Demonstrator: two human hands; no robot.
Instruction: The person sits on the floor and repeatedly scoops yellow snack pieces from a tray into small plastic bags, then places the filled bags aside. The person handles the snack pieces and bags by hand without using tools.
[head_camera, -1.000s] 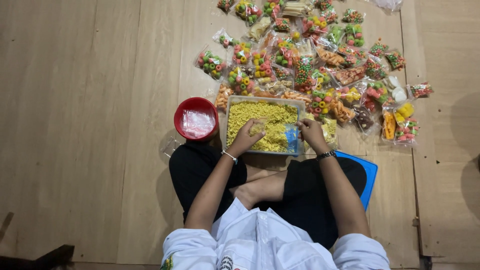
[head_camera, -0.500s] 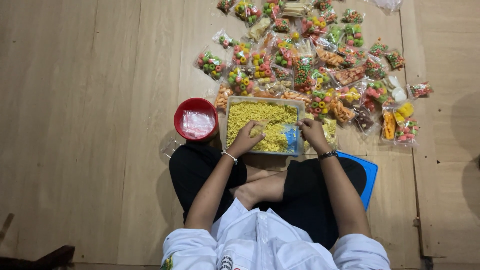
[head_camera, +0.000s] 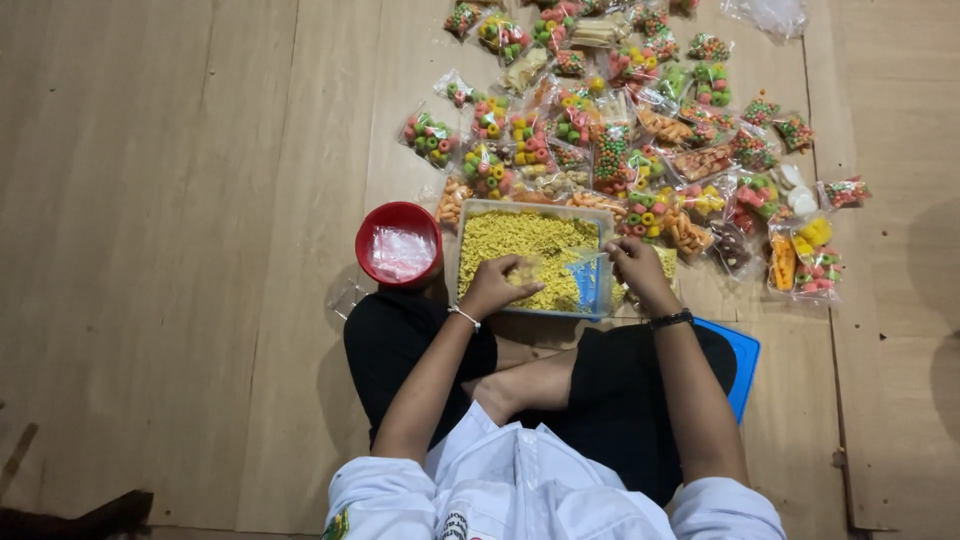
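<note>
While the person sits cross-legged on the wooden floor at lower centre of the frame, both hands work over a clear rectangular tub of yellow snack bits set just ahead of the knees. Left hand, a thin bracelet at its wrist, rests curled in the yellow pieces at the tub's near edge, fingers closed around a small clear bag. Right hand, a dark band at its wrist, is at the tub's right rim, fingers pinched on the same bag's other side; exact grip too small to tell. Red round bowl holding crumpled clear plastic touches the tub's left side. Many small sealed bags of coloured ring snacks are spread across the upper centre and upper right, reaching the tub's far edge. A blue flat lid shows beside the right knee, right of centre.
</note>
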